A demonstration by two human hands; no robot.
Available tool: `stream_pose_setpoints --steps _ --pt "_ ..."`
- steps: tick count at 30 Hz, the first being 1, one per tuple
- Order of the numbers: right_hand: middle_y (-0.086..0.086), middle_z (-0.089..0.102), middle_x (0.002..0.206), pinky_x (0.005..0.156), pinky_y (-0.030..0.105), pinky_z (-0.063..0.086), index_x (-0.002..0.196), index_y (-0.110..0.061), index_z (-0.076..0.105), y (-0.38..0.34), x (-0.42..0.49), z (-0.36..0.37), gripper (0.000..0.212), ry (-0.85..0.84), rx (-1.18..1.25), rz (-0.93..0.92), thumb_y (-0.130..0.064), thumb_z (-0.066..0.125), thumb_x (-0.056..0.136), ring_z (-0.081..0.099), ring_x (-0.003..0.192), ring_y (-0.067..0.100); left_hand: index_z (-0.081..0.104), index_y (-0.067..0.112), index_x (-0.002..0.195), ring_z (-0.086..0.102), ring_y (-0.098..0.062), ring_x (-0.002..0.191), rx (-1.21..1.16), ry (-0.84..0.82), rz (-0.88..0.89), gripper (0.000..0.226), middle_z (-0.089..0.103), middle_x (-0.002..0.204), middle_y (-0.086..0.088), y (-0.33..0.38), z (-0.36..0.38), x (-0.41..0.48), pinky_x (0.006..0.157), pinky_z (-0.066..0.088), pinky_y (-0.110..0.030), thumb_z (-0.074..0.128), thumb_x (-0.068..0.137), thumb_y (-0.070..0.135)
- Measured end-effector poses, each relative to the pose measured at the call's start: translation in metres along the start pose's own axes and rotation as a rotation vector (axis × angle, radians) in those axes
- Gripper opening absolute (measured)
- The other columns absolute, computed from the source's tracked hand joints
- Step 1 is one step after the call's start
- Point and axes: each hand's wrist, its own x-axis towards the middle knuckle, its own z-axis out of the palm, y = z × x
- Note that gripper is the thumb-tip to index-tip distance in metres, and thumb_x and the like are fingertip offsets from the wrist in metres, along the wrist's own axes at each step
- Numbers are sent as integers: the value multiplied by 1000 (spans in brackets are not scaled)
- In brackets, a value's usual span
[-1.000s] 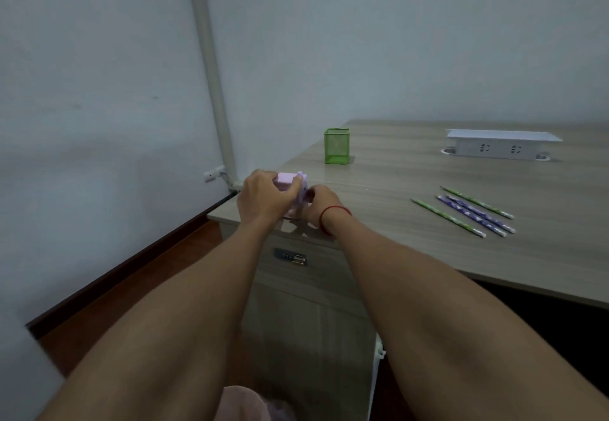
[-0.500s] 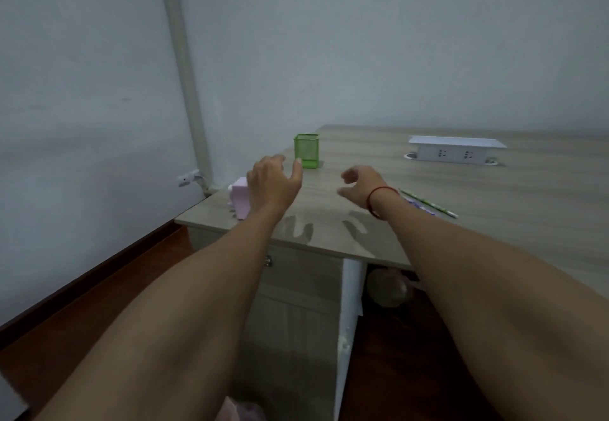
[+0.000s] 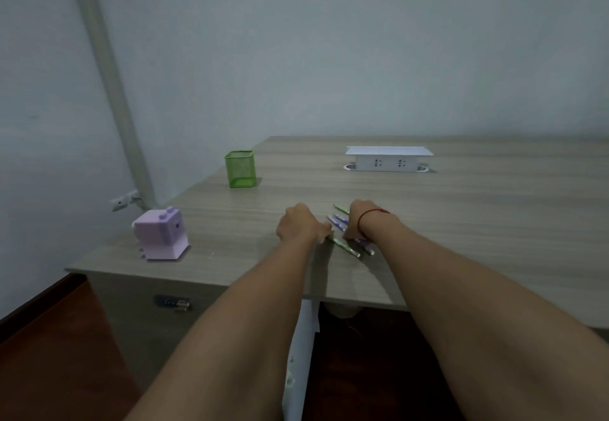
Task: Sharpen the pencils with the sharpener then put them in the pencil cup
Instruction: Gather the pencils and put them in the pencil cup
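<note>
We judge the task hardly begun: no pencil stands out of the pencil cup (image 3: 240, 170). The pencils (image 3: 344, 246) lie on the desk (image 3: 461, 223), nearer to us than the cup and to its right. Our left hand (image 3: 301, 223) curls at one green pencil's end and our right hand (image 3: 359, 219) covers the others; whether either grips, we cannot tell. The sharpener (image 3: 161, 234) stands to the cup's left and nearer us, a socket box (image 3: 389, 158) to its right. We judge that nothing bars the way to the sharpener.

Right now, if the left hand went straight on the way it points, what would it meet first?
The pencils: fingertips of the left hand sit at the end of the nearest green one; whether they touch is unclear.
</note>
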Motion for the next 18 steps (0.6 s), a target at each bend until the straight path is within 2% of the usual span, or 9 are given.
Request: stream_pose_setpoints --steps 3,6,9,11,14,15,17,18 --pt "16 60 126 83 31 49 124 0 56 -2 4 0 47 35 16 4 -16 67 82 61 114 30 54 8 117 58 -29 114 -12 -24 -51 54 56 125 -10 6 0 6 87 50 -33 75 73 31" --pt "15 56 130 88 33 48 128 -1 53 -8 1 1 43 49 69 13 -19 57 89 57 119 30 62 3 109 65 -30 103 -72 -66 -111 39 63 116 -13 5 -9 10 85 57 -36 67 72 13" --pt "16 58 125 83 33 48 122 -3 57 -18 -3 1 36 87 157 12 -20 55 90 59 111 30 61 1 109 65 -31 104 -69 -89 -123 39 62 117 -15 -4 -15 12 85 57 -38 67 70 9" --pt "16 61 116 74 29 44 115 -4 60 -24 -5 -4 28 100 201 8 -17 55 90 59 99 30 61 1 108 66 -30 104 -28 -111 -112 38 63 117 -16 -9 -20 14 85 57 -38 67 71 7" --pt "15 61 104 69 26 39 106 -6 61 -33 -12 -12 18 101 212 -19 -9 53 91 53 84 28 61 0 112 64 -25 110 62 -153 -124 34 62 122 -14 -17 -31 14 91 54 -33 58 79 6" --pt "16 63 110 69 26 39 110 -6 61 -37 -16 -15 21 95 209 -30 -7 52 91 51 84 28 60 -1 113 63 -25 111 73 -156 -133 34 62 123 -15 -22 -34 14 91 53 -31 56 80 6" --pt "18 62 121 71 26 39 130 -9 53 -44 -21 -20 40 66 178 -73 -2 50 91 51 88 28 58 -4 113 61 -28 114 92 -138 -102 33 61 124 -17 -29 -42 14 89 51 -30 54 82 8" --pt "17 63 117 72 26 38 140 -8 45 -48 -24 -24 49 49 164 -93 0 48 91 53 91 29 58 -5 113 60 -29 114 88 -114 -87 33 60 124 -18 -33 -47 16 88 50 -31 54 83 9"
